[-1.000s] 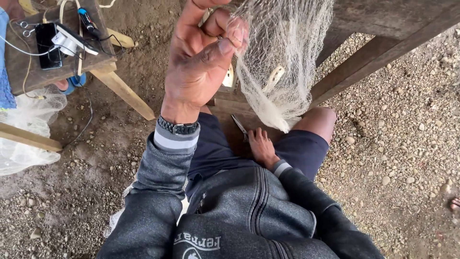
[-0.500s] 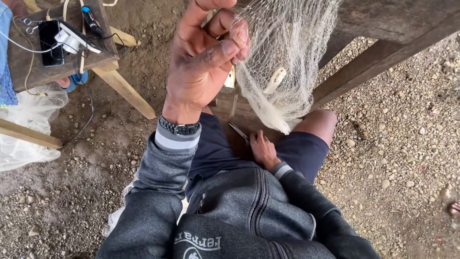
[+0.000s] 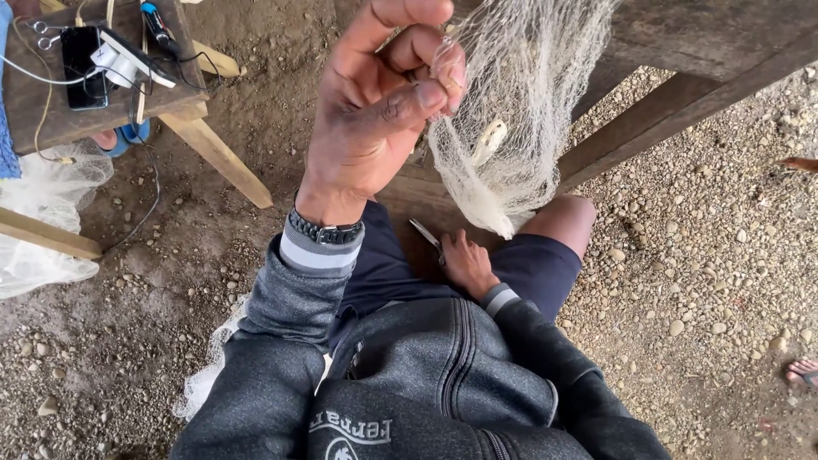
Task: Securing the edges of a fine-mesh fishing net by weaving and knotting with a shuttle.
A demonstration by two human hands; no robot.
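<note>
One raised left hand pinches pale, bunched fishing net hanging down.

A: What was the person wearing?
B: Dark grey zip hoodie with striped grey-and-white cuffs, navy shorts, plus a dark wristwatch on the left wrist.

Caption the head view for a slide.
Seated person's left hand pinches a white fishing net; right hand holds scissors.
</note>
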